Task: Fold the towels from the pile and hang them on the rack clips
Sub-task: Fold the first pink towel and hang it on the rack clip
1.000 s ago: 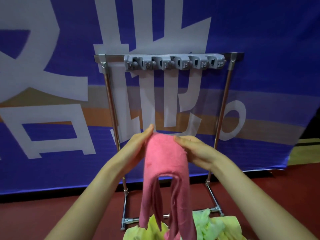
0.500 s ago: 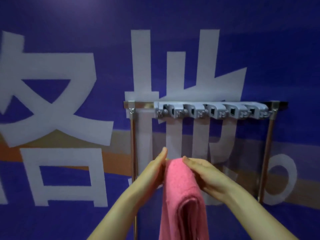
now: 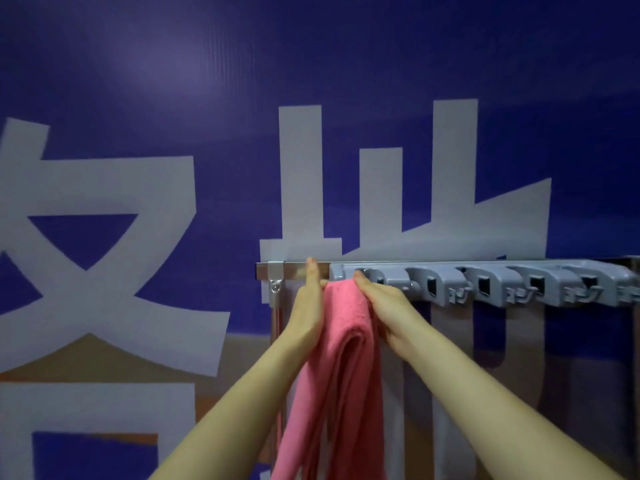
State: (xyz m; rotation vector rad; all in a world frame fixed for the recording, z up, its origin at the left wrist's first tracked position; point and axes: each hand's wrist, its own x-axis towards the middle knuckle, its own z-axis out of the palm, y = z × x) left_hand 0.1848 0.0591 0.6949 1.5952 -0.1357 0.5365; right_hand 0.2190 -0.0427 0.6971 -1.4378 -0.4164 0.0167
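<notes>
Raised now, the folded pink terry towel (image 3: 346, 341) reached the leftmost grey plastic clip (image 3: 375, 277). Left hand (image 3: 306, 311) and right hand (image 3: 389, 308) squeezed its fold between nearly straight fingers; clipping looked next.

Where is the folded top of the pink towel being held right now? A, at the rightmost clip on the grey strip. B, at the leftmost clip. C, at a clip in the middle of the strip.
B: the folded top of the pink towel, pressed between the left hand and the right hand, sits at the leftmost clip, while the other clips to its right hold nothing.
</notes>
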